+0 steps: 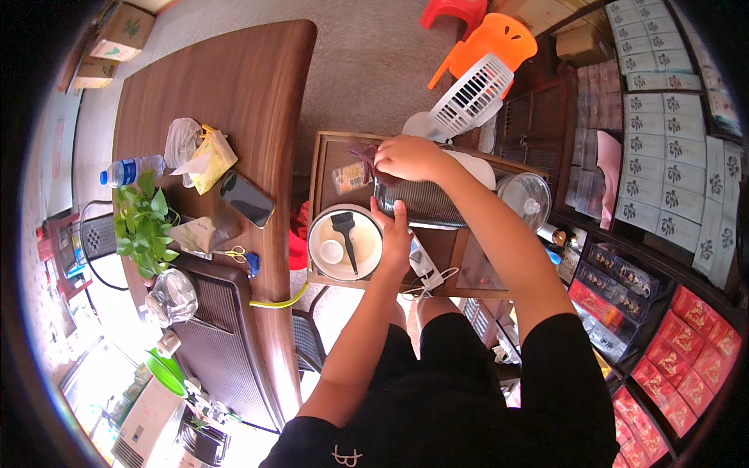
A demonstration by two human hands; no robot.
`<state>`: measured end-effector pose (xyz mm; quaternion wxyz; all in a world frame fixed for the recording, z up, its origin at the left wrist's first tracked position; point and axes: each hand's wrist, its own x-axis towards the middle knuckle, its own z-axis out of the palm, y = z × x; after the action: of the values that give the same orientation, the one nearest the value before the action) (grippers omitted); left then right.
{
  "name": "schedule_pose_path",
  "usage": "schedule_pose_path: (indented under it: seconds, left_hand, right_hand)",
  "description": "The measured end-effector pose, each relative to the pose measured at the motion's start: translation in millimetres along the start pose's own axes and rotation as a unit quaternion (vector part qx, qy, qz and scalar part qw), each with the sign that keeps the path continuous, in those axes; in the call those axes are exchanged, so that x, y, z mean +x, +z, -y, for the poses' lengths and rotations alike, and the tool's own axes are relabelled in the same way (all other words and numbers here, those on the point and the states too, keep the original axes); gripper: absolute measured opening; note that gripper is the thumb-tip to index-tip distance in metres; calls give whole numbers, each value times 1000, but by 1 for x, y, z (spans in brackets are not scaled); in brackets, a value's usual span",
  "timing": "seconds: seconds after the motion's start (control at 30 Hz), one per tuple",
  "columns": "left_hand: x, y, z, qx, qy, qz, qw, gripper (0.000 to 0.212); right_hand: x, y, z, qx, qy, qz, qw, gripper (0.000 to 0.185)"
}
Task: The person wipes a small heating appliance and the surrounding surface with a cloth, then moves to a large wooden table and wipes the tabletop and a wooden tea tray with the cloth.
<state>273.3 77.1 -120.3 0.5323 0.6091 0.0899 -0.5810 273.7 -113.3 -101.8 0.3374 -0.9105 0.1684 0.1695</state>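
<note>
A ribbed clear jar (424, 203) lies sideways over a wooden tray table, its mouth end to the left. My left hand (393, 234) is closed around its near side at that end. Bunched dark purple cloth (384, 177) is gripped in my right hand (406, 159), which presses on the jar's far side by the mouth. To the left of the jar, a white basin (316, 243) holds a black brush (346, 237) and a small white cup (331, 252) in shallow cloudy liquid. A small clear packet (349, 178) lies behind the basin.
A glass lid (525, 202) rests at the tray table's (313, 175) right end. A power strip (426, 264) with a white cable is at its near edge. A white fan (471, 93) stands behind. The wooden desk (234, 88) at left bears a phone (247, 199), tissues (212, 161) and a plant (143, 225).
</note>
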Motion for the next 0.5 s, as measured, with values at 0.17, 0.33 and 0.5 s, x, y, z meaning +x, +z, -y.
schedule_pose_path:
  seconds: [0.17, 0.33, 0.5]
  left_hand:
    - [9, 3, 12, 8, 26, -8, 1000, 79]
    - [3, 5, 9, -4, 30, -33, 999, 75]
    - [4, 20, 20, 10, 67, -61, 996, 76]
  right_hand:
    - [60, 0, -8, -72, 94, 162, 980, 43]
    - [46, 10, -57, 197, 71, 198, 958, 41]
    - [-81, 35, -152, 327, 181, 8, 928, 44]
